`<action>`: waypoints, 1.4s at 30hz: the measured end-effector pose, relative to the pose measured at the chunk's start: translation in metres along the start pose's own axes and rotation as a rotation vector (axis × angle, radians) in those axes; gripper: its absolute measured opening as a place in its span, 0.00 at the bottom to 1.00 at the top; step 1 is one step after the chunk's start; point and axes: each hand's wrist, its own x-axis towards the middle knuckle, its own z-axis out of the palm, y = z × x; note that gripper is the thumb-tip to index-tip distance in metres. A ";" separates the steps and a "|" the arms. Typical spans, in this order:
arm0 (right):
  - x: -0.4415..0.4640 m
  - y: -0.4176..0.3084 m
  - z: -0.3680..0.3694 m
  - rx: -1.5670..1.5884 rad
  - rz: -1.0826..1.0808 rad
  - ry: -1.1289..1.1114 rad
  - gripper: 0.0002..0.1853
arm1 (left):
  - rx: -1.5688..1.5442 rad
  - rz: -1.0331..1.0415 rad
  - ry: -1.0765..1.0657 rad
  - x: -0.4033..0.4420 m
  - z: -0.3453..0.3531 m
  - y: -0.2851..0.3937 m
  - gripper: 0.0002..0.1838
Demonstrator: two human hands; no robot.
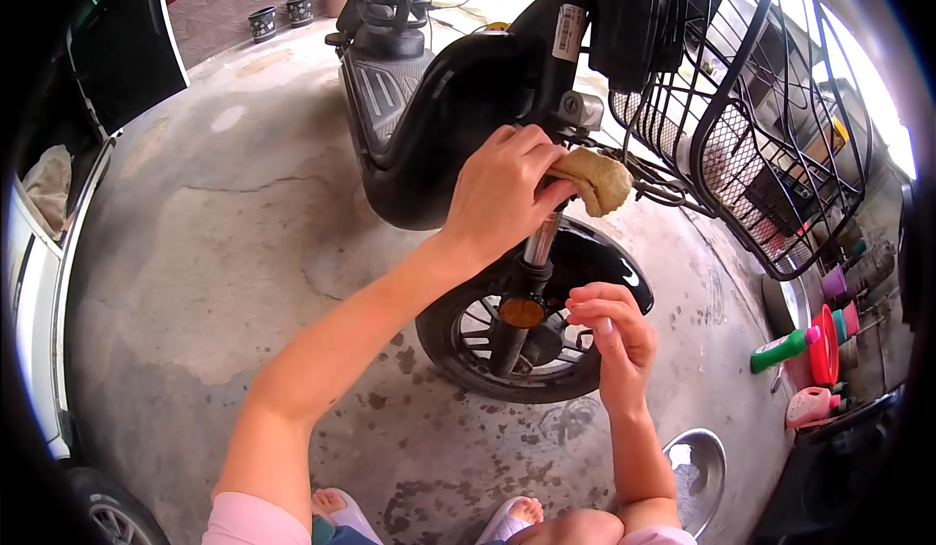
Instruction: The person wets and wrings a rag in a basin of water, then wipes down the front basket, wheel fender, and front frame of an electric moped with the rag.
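Note:
My left hand (509, 189) is closed on a yellowish-brown cloth (597, 180), holding it against the upper front fork of a black electric scooter (468, 87). Below the cloth runs the shiny fork tube (542, 240), with a round orange reflector (522, 312) lower down. Beside the front wheel (458, 350), my right hand (619, 335) hovers with its fingers bent and slightly apart, and nothing shows in it. Part of the fork behind the left hand and cloth is hidden.
A black wire basket (751, 145) juts out at the upper right. A metal basin (717, 457) sits by my right forearm. Further right are a green bottle (778, 352), a red basin (825, 345) and a pink bottle (811, 406). Wet spots mark the concrete floor (244, 282).

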 end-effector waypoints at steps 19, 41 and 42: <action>0.001 0.002 -0.017 -0.058 -0.061 0.059 0.09 | 0.048 -0.046 -0.088 0.003 0.001 -0.001 0.17; 0.012 0.096 -0.100 -0.594 -0.234 0.355 0.21 | 0.010 -0.488 -0.200 -0.003 -0.011 0.010 0.26; 0.012 0.098 -0.101 -0.582 -0.228 0.361 0.21 | 0.025 -0.501 -0.216 -0.001 -0.013 0.010 0.27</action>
